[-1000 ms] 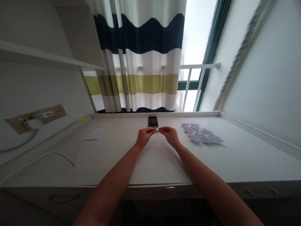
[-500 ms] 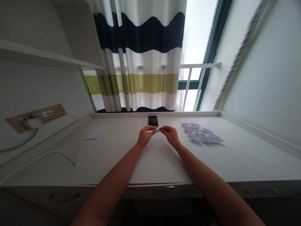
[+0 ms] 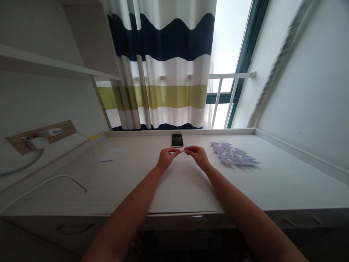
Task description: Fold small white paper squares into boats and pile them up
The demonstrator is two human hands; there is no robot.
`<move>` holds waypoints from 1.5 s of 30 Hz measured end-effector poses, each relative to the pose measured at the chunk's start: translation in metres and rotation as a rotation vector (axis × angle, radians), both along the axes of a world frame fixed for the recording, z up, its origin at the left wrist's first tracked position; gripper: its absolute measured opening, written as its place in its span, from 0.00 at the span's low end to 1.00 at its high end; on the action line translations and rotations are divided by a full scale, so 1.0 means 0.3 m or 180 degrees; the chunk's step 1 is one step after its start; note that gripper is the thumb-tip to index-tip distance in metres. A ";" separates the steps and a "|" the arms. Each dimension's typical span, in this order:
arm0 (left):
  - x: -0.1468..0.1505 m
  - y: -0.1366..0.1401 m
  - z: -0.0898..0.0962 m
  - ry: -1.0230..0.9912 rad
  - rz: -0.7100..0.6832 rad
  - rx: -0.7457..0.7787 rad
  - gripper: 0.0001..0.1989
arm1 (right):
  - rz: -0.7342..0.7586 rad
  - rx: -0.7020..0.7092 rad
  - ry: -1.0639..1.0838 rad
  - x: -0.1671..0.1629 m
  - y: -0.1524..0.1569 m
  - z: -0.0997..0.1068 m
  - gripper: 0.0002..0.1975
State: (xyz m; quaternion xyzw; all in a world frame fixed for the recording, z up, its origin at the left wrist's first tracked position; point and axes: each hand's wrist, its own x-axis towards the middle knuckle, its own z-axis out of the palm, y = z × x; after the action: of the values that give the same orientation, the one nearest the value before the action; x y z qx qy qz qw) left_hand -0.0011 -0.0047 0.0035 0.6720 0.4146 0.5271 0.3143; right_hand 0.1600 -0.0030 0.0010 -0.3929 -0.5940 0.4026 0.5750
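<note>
A small folded piece of white paper [image 3: 182, 151] is stretched between my two hands above the middle of the desk. My left hand [image 3: 166, 158] pinches its left end between thumb and fingers. At the other end, my right hand [image 3: 198, 155] has its thumb and fingertips closed on the paper. Just beyond the hands lies a dark-screened phone [image 3: 177, 140]. To the right of my right hand, several folded white paper pieces [image 3: 233, 154] with pointed ends lie overlapping in a group. Fingers partly cover the held paper, so its exact shape is unclear.
Flat white paper sheets [image 3: 110, 154] lie on the left of the white desk [image 3: 131, 182]. A white cable [image 3: 91, 167] runs down from a wall socket panel [image 3: 40, 136]. Behind the desk's raised back edge hangs a striped curtain [image 3: 163, 72]; a wall stands at the right.
The held paper now looks flatter and thinner between my fingertips. My left hand has shifted slightly left, and the right hand has hardly moved.
</note>
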 end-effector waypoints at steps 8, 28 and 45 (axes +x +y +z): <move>-0.003 0.014 -0.019 -0.0125 -0.0291 -0.0031 0.14 | 0.0115 -0.0107 -0.0086 0.009 -0.004 0.006 0.08; 0.008 -0.010 -0.010 0.0120 -0.0226 0.0233 0.14 | 0.0029 0.0104 -0.0040 -0.018 -0.010 -0.001 0.14; 0.025 -0.018 -0.004 -0.0273 -0.0503 -0.0144 0.13 | 0.0162 -0.0149 0.0223 -0.043 -0.029 -0.004 0.13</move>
State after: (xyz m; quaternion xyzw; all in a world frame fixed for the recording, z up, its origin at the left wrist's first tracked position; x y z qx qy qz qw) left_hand 0.0065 -0.0100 0.0024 0.6722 0.3582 0.5193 0.3875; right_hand 0.1470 -0.0117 -0.0002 -0.3766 -0.5737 0.4444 0.5757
